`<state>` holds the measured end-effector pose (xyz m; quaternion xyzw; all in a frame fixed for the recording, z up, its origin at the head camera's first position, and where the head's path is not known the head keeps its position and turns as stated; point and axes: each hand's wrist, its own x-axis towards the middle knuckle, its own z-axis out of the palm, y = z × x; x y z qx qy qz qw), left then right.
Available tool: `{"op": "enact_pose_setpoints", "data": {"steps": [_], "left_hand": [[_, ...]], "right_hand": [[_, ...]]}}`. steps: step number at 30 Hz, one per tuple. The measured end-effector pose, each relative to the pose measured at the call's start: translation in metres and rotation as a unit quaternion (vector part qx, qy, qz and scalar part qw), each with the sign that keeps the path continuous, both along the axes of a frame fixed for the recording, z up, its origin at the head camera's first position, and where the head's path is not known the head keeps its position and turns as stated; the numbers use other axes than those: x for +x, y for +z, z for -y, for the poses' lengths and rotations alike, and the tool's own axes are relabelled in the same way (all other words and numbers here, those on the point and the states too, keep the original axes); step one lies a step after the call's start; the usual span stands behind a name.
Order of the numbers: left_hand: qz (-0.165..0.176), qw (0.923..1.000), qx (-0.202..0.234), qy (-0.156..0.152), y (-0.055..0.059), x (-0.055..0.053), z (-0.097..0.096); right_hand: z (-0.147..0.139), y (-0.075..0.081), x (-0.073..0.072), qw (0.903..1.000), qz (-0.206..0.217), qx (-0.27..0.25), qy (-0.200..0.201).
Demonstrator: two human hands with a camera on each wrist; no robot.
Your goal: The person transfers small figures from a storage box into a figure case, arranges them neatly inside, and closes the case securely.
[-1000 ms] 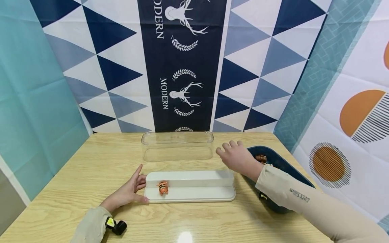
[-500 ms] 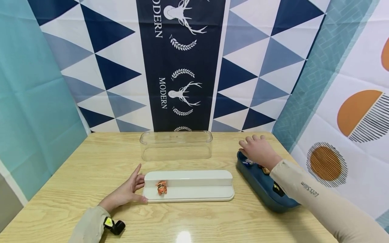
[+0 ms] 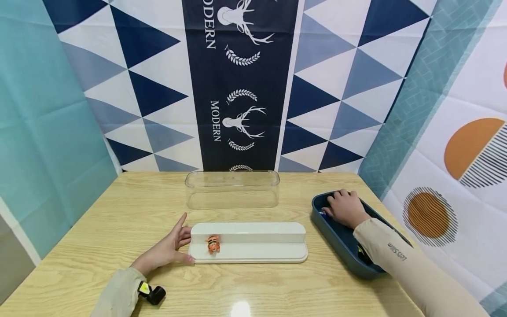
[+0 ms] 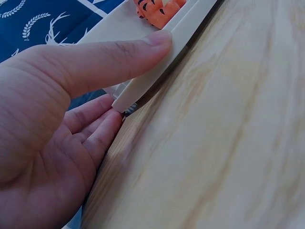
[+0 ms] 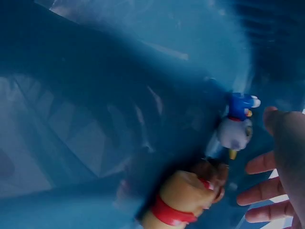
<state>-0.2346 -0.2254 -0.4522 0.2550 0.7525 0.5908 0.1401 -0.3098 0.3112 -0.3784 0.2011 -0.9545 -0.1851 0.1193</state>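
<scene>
My left hand (image 3: 168,248) grips the left end of a white stepped display base (image 3: 257,252), thumb on its front rim and fingers at its end. A small orange tiger figurine (image 3: 213,245) with black stripes sits on the base's lower step, near that hand. My right hand (image 3: 346,209) reaches down inside a dark blue bin (image 3: 336,246), fingers spread and holding nothing. Beside its fingers in the right wrist view lie a white-headed duck figurine (image 5: 235,131) in blue and a yellow figurine with a red band (image 5: 178,200), blurred.
Behind the base stands a clear plastic cover (image 3: 232,193) with rounded corners. All of it rests on a light wooden table (image 3: 198,290). Patterned cloths (image 3: 309,88) hang close around the back and sides.
My right hand has moved right from beside the bin's near-left rim, then down into the bin. The left hand, the base and the tiger figurine have stayed put.
</scene>
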Motion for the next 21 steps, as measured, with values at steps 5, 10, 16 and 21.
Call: {"op": "enact_pose_setpoints", "data": {"steps": [5, 10, 16, 21], "left_hand": [[-0.006, 1.0000, -0.001, -0.003, 0.000, 0.000, -0.001], [-0.012, 0.9999, -0.002, -0.006, -0.002, -0.001, -0.002], [-0.015, 0.9999, -0.001, -0.005, -0.001, -0.002, -0.002], [-0.013, 0.9999, -0.003, -0.004, -0.001, -0.002, -0.001]], "right_hand": [[-0.003, -0.009, -0.002, 0.9991, 0.025, -0.028, -0.017], [-0.006, -0.013, -0.006, 0.9944, 0.067, -0.070, -0.040], [-0.002, -0.011, -0.009, 0.9861, 0.094, -0.118, -0.068], [0.001, -0.007, -0.010, 0.9766, 0.120, -0.164, -0.071]]}}
